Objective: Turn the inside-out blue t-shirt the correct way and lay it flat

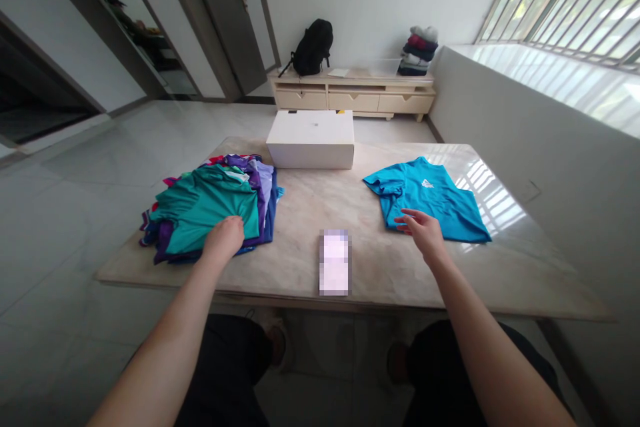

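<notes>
A pile of shirts lies at the left of the table, with a teal-green shirt (210,197) on top and purple, navy and red cloth showing beneath it. My left hand (227,235) is closed at the near edge of the green shirt, fingers curled onto its fabric. To the right, a bright blue T-shirt (430,197) with a small white logo lies spread out, one sleeve towards the left. Over its near edge is my right hand (421,228), fingers apart and holding nothing; whether it touches the cloth I cannot tell.
A pixelated phone-like rectangle (335,263) lies near the front edge of the marble-look table (310,207). At the table's back stands a white box (310,150). Beyond, a low cabinet (353,99) bears a black backpack (314,47) and stacked clothes (419,52). A person (133,23) appears far left.
</notes>
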`<action>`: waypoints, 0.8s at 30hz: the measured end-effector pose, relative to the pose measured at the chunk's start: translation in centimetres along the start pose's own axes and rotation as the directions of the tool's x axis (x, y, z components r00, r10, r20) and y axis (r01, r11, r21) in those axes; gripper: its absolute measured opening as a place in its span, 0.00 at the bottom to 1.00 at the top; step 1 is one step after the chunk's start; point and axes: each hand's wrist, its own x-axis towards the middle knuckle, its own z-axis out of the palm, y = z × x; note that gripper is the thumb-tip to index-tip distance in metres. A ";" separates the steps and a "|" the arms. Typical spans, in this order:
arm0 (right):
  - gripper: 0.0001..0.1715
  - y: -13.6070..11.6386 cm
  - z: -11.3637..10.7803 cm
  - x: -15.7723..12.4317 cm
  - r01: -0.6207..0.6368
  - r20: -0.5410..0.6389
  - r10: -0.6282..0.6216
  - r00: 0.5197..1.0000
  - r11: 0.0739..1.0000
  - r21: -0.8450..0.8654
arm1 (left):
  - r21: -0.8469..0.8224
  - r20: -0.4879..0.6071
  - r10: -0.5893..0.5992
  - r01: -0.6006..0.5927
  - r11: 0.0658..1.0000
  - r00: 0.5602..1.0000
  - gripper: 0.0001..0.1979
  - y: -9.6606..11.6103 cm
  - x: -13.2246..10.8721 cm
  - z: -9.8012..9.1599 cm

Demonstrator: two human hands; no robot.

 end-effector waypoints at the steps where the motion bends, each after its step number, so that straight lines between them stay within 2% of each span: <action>1: 0.22 0.1 0.0 0.1 -0.001 -0.003 0.001 1.000 1.000 -0.003 | 0.007 -0.004 0.006 -0.006 1.000 1.000 0.22 0.1 0.1 0.1; 14: 0.21 0.8 0.2 0.4 0.015 0.000 -0.015 1.000 1.000 -0.021 | 0.047 -0.107 -0.025 0.030 0.998 0.994 0.23 0.5 -0.5 -0.5; 24: 0.22 1.1 0.1 0.6 0.027 -0.002 -0.027 1.000 0.999 -0.022 | 0.053 -0.133 -0.061 0.069 0.996 0.989 0.23 1.1 -0.9 -1.0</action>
